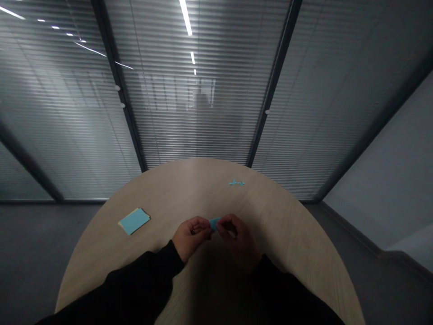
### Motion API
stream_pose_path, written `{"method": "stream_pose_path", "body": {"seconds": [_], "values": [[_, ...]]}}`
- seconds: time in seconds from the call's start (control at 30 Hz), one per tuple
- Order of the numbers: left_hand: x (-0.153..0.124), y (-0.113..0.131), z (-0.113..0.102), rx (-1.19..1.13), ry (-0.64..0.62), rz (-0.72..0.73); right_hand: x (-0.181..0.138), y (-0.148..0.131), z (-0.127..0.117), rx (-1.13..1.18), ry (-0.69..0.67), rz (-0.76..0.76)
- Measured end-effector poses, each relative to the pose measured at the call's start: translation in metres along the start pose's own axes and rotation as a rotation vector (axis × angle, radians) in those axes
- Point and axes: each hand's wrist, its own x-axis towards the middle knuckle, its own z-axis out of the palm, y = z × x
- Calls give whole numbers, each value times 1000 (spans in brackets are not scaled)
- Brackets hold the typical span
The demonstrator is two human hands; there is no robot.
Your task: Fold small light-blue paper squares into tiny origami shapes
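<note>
Only the head view shows this moment, and it looks down over a round table [291,234] of pale wood. Both hands meet above its near middle. The left hand [191,234] and the right hand [238,241] come in from black sleeves [145,280] and close fingertip to fingertip on a small blue paper [214,222]. Each hand pinches it between thumb and fingers, so neither is open and neither is nearer than the other. The paper sits right at the join of the two grips, held just off the tabletop, and only a short strip of it shows between the fingers. That visible strip runs roughly left to right, from one pinch to the other. The rest is hidden behind the right fingers, and the picture is too dim to tell what folds it carries. A stack [134,220] of blue sheets lies flat to the left of the left hand, well apart from it and turned at a slant. A small blue folded piece [237,183] lies beyond the hands, towards the far edge and a little to the right, also well apart. Closed blinds [203,90] behind glass fill the background past the table.
</note>
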Motion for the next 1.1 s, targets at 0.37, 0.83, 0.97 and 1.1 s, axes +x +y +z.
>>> {"method": "stream_pose_path", "body": {"seconds": [0.37,0.83,0.97,1.1], "values": [[-2,4,4,179,-88,-18,0,-6,0,-91,-23,-70],[-5,6,4,284,-93,20,3,-2,3,324,18,179],[-7,7,5,327,-76,36,3,-2,3,319,-4,172],[-7,6,3,386,-67,50,2,-3,2,265,-37,166]]}}
